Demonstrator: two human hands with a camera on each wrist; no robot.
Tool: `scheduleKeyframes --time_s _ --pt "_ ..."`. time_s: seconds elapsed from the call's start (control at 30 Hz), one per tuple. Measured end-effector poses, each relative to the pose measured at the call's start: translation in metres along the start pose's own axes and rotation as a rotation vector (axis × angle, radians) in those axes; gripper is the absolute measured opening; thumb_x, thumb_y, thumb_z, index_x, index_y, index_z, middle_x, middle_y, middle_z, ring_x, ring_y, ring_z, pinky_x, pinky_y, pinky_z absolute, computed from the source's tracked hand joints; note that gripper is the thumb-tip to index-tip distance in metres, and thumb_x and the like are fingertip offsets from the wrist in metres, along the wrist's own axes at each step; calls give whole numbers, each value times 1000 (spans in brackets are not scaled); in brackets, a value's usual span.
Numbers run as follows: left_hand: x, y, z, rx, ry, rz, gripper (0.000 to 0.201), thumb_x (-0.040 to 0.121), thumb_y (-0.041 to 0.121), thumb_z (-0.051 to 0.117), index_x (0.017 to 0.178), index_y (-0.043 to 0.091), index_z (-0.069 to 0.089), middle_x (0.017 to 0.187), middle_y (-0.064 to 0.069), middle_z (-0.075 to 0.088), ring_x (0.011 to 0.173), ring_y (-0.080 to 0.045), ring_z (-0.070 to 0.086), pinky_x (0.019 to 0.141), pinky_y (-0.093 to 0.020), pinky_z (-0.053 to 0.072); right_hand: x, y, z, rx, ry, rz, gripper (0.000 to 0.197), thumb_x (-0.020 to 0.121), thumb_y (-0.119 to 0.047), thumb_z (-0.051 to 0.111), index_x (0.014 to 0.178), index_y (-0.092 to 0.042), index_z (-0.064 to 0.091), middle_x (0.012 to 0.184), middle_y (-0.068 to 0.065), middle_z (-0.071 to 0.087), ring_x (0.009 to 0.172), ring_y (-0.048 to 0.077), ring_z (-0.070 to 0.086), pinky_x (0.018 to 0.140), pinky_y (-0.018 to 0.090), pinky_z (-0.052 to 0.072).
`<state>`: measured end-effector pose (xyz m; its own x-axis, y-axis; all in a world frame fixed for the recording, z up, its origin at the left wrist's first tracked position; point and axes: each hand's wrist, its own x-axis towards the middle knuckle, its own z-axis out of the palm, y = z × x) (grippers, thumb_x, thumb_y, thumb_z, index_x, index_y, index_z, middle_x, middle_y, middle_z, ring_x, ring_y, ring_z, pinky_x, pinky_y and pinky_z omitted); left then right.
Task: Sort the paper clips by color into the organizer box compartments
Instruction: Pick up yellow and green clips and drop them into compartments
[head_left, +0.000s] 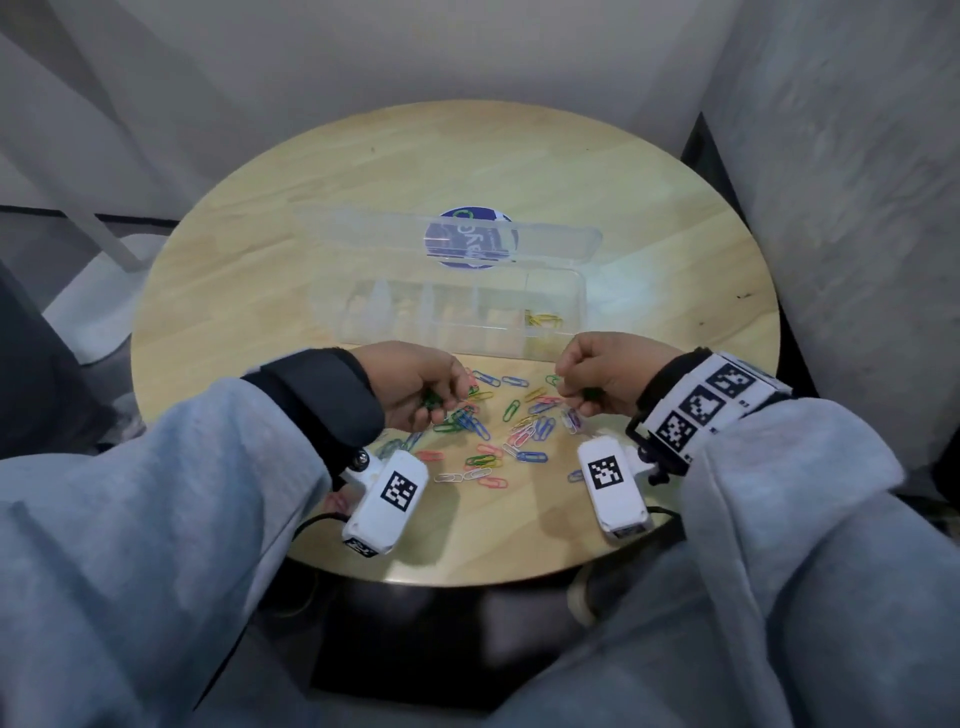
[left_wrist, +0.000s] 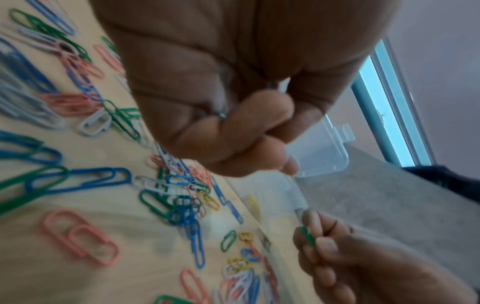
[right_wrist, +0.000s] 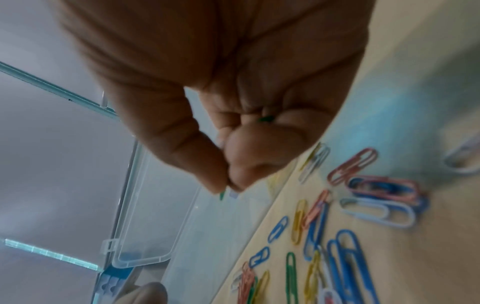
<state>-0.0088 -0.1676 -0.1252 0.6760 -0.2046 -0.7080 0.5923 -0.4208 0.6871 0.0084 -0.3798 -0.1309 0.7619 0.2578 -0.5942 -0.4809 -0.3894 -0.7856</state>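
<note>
Paper clips (head_left: 498, 431) in blue, green, pink, white and yellow lie scattered across the near part of the round wooden table (head_left: 322, 218), between the two hands. Just beyond them sits the clear organizer box (head_left: 576, 291), its lid (head_left: 363, 228) hinged open and tilted away. Yellow clips (head_left: 543, 319) rest in the box's rightmost compartment; what the other compartments hold is too blurred to tell.

The left hand (head_left: 415, 382) hovers over the left edge of the pile with its fingers curled in, clutching a bunch of green clips (head_left: 431, 399) that shows beneath the palm in the head view. The right hand (head_left: 602, 371) is at the right edge of the pile, also curled, pinching a green clip (left_wrist: 308, 236) between thumb and fingertips; the right wrist view shows a green tip poking out below the thumb.

White camera units (head_left: 387, 496) with black-and-white marker squares are strapped at both wrists, and grey sleeves (head_left: 156, 493) cover the forearms. A blue round sticker (head_left: 470, 236) on the table shows through the lid.
</note>
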Motion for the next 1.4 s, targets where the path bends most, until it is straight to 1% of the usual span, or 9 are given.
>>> scheduleKeyframes --time_s 0.17,0.37,0.57,0.77,0.9,1.0,1.13,1.27,1.4 --pt "3 4 19 618 47 83 10 75 19 64 68 20 56 61 4 49 57 -12 42 56 -22 36 0 1 -2 43 -37 35 34 90 9 32 80 -9 59 59 8 44 45 13 44 36 16 42" --pt "4 3 37 1044 95 88 13 72 19 64 64 25 56 72 9 58 66 -10 52 54 -22 39 5 -7 11 -127 -38 58 25 91 2 42 71 -9 54 66 7 47 52 13 44 40 18 38" --pt "8 -1 45 1183 135 117 4 78 23 62 78 26 60 82 8 58 78 -14 53 53 -21 35 8 -17 24 -618 -28 -113 17 82 -10 65 77 -25 59 61 -8 48 50 7 43 47 19 35" --pt "6 -2 26 991 94 108 11 78 17 60 69 23 57 61 11 55 66 -11 51 59 -21 41 25 -26 37 -856 -57 -62 23 79 -4 61 79 -27 60 65 -9 51 57 7 48 51 19 41" --pt "5 1 2 677 61 101 19 78 15 67 64 23 57 56 10 49 53 -8 41 50 -17 35 31 -28 42 -953 -124 -22 19 82 -3 61 88 -21 59 68 -10 50 56 6 46 43 17 40" --pt "4 5 -11 322 80 90 23 81 9 67 64 19 54 59 -1 41 50 -13 29 46 -22 24 36 -28 48 -1097 -129 0 11 84 -9 61 86 -19 56 85 -3 55 74 15 52 57 20 41" --pt "4 13 -26 9 186 125 27 86 4 58 65 16 46 60 0 40 41 -5 33 36 -12 24 38 -24 54 -1199 -102 25 5 86 -19 60 87 -15 57 95 4 56 86 19 52 73 27 42" --pt "3 21 -38 -33 277 145 28 86 5 59 64 16 46 59 0 40 38 -5 36 36 -12 25 26 -31 47 -950 -53 12 6 81 -17 62 82 -12 64 82 5 64 76 21 56 70 28 46" --pt "4 24 -43 50 336 151 26 83 7 64 64 15 47 65 -4 45 53 -15 36 43 -20 26 16 -45 27 -410 -12 -87 23 79 -6 63 61 -14 51 61 7 50 51 19 39 49 24 33"
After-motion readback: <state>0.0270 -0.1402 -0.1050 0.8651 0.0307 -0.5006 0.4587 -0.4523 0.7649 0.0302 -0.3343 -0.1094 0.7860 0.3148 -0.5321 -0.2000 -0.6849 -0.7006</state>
